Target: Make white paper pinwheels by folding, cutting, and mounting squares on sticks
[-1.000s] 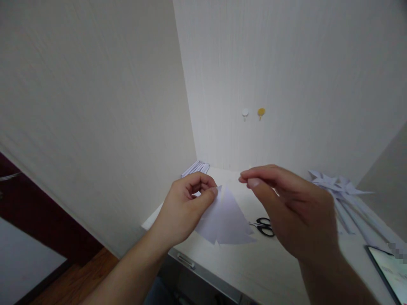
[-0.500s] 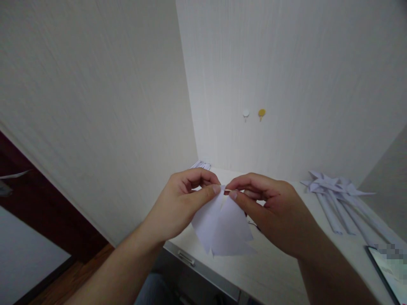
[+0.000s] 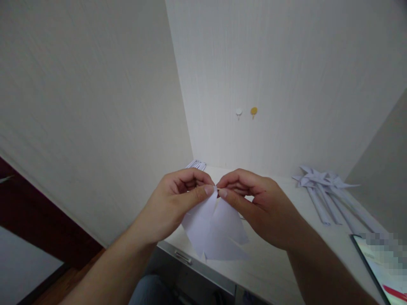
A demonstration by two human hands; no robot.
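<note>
The left hand (image 3: 178,203) pinches the top of a cut white paper (image 3: 219,233), held up over the front part of the desk (image 3: 263,271). The right hand (image 3: 259,201) has its thumb and fingertips drawn narrow at that same top (whether they grip a corner is hard to tell). Paper pinwheels (image 3: 316,180) lie at the desk's back right; a screen (image 3: 370,256) lies at its right side.

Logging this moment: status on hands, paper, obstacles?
Left hand: pinching paper. Right hand: at paper's top. Paper: slit at edges. Pinwheels: off right, apparently not in the way.
</note>
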